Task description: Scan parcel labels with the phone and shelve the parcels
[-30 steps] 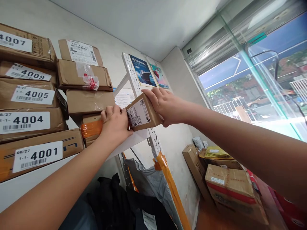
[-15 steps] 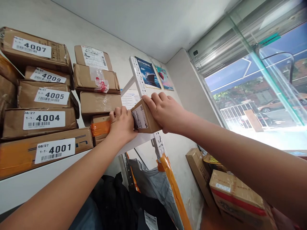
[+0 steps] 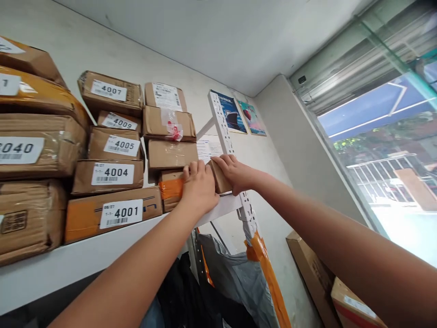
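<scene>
Tucked farther behind my left hand (image 3: pixel 201 189) than half a second ago, the small cardboard box (image 3: pixel 222 180) now hides the label it showed then, while my view has swung to take in more parcels on the left. Watching from afar, I see my right hand (image 3: pixel 239 175) gripping the box, its fingers bent closely over the top and right side. Those of the left are curved and slightly parted beside the box; I cannot tell whether they grip it. The box is at the right end of the white shelf (image 3: pixel 102 255), near the perforated upright (image 3: pixel 221 120); whether its base rests fully there is unclear. Just left of it stands an orange-taped box (image 3: pixel 170 190), followed by a stack including parcels marked 4001 (image 3: pixel 79 221) and 4004 (image 3: pixel 82 176).
</scene>
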`<state>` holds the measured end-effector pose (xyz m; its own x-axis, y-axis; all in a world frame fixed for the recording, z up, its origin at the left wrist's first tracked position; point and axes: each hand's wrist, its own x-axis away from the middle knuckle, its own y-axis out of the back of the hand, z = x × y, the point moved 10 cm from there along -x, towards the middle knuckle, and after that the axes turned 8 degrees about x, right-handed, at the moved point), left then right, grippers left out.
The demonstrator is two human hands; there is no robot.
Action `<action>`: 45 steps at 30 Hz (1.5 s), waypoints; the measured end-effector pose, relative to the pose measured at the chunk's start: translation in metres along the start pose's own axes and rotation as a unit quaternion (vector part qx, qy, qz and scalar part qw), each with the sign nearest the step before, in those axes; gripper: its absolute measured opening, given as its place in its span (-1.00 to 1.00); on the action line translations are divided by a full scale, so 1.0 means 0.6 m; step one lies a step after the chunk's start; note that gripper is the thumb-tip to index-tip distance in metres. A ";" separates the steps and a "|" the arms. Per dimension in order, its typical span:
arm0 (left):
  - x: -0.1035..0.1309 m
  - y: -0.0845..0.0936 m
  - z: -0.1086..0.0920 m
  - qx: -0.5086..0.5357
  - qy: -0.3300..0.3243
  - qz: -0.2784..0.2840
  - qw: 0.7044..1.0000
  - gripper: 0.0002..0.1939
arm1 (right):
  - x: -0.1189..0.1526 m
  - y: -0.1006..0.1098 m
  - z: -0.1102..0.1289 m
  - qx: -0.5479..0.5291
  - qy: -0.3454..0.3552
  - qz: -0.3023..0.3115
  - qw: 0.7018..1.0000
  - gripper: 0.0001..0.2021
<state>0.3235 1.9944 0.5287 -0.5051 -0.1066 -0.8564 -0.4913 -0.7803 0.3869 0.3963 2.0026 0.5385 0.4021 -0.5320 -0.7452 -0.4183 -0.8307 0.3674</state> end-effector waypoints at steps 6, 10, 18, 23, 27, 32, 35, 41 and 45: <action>0.019 0.009 0.004 0.024 -0.033 -0.019 0.999 -0.42 | 0.002 0.002 -0.037 -0.258 -0.085 0.032 0.962 -0.09; 0.061 0.058 0.027 -0.001 -0.055 -0.094 0.994 -0.48 | -0.004 0.038 -0.043 -0.301 -0.155 -0.065 0.939 -0.45; 0.176 0.121 0.091 -0.120 -0.068 -0.158 0.978 -0.53 | -0.069 0.081 0.018 -0.385 -0.325 -0.147 0.851 0.13; 0.235 0.131 0.113 -0.143 -0.073 -0.164 0.973 -0.47 | -0.107 0.118 0.075 -0.325 -0.391 -0.179 0.842 0.28; 0.255 0.126 0.125 -0.135 -0.082 -0.139 0.978 -0.40 | -0.115 0.114 0.090 -0.321 -0.419 -0.166 0.833 0.26; 0.252 0.123 0.135 -0.119 -0.079 -0.120 0.982 -0.38 | -0.111 0.108 0.078 -0.348 -0.425 -0.161 0.820 0.30; 0.246 0.124 0.138 -0.118 -0.069 -0.118 0.984 -0.40 | -0.109 0.105 0.072 -0.367 -0.420 -0.160 0.814 0.27; 0.238 0.122 0.140 -0.114 -0.064 -0.107 0.986 -0.39 | -0.107 0.100 0.068 -0.382 -0.408 -0.176 0.810 0.20; 0.241 0.124 0.134 -0.105 -0.065 -0.110 0.986 -0.41 | -0.110 0.103 0.066 -0.375 -0.391 -0.180 0.821 0.19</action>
<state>0.1565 1.9705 0.4612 -0.4963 0.1501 -0.8551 -0.4486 -0.8876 0.1047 0.3118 1.9929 0.5880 -0.3779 -0.2058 -0.9027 0.3498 -0.9344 0.0666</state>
